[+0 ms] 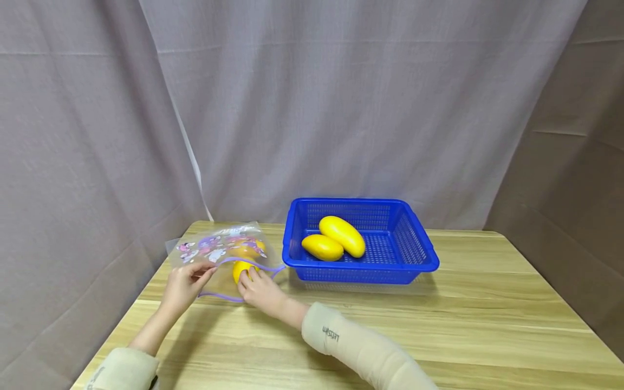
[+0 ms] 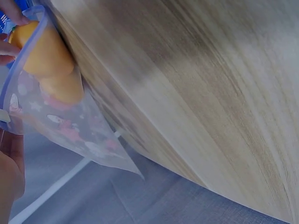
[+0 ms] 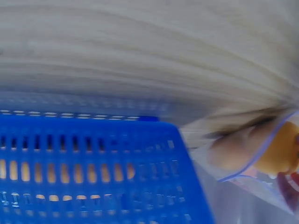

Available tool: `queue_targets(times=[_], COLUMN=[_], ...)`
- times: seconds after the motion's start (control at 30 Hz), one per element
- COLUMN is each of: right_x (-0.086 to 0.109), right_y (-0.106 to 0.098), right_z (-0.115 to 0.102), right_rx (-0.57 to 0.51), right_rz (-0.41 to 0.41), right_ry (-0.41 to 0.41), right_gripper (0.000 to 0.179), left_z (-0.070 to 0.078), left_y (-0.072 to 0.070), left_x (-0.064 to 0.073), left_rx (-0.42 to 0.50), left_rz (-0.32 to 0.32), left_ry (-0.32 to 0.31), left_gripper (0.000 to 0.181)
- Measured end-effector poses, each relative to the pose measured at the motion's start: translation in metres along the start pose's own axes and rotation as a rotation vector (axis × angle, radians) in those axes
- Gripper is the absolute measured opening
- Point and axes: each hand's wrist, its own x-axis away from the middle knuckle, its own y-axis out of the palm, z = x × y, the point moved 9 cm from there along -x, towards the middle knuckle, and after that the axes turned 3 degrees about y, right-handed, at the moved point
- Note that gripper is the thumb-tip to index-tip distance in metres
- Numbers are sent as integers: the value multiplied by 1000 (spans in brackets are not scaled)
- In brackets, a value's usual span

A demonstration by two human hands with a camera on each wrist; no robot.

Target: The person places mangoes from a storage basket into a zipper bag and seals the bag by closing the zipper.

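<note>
A clear zip bag (image 1: pixel 197 252) printed with small cartoon figures and edged in purple lies at the table's left. My left hand (image 1: pixel 182 287) pinches the bag's edge between thumb and fingers. At the bag's mouth, my right hand (image 1: pixel 265 293) grips a yellow mango (image 1: pixel 238 269), which the left wrist view shows within the purple rim. Deeper in the bag, another mango (image 2: pixel 65 88) touches the first one. The right wrist view catches only the fingertips (image 3: pixel 288 189) of my right hand against the fruit.
Right of the bag stands a blue slotted plastic basket (image 1: pixel 361 267). A smaller yellow mango (image 1: pixel 322 248) and a longer one (image 1: pixel 342 236) lie together in its left part. Grey curtains (image 1: pixel 341 119) hang behind and beside the wooden table (image 1: pixel 468 319).
</note>
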Motion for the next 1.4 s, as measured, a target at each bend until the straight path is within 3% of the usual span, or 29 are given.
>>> queue_targets(times=[0.17, 0.3, 0.5, 0.7, 0.87, 1.13, 1.23, 1.4], right_x=[8, 12, 13, 15, 14, 6, 6, 9], right_y=[-3, 0, 5, 19, 33, 40, 41, 35], right_z=[0, 0, 6, 0, -10, -10, -9, -4], right_rx=[-33, -22, 12, 37, 81, -90, -149, -200], right_rz=[112, 112, 92, -47, -144, -464, -512, -501], right_ry=[-112, -174, -173, -195, -121, 14, 18, -2], right_gripper=[15, 17, 17, 30, 39, 45, 46, 46], left_z=[-1, -1, -3, -4, -2, -5, -8, -12], left_y=[1, 2, 6, 8, 11, 9, 4, 1], left_x=[-1, -2, -3, -1, 1, 1, -1, -1], left_rx=[5, 8, 7, 12, 9, 9, -5, -8], left_rz=[2, 5, -13, -22, -17, -21, -5, 9], left_ry=[-9, -1, -17, -44, -22, -27, -39, -52], left_gripper=[10, 10, 10, 9, 10, 10, 10, 11])
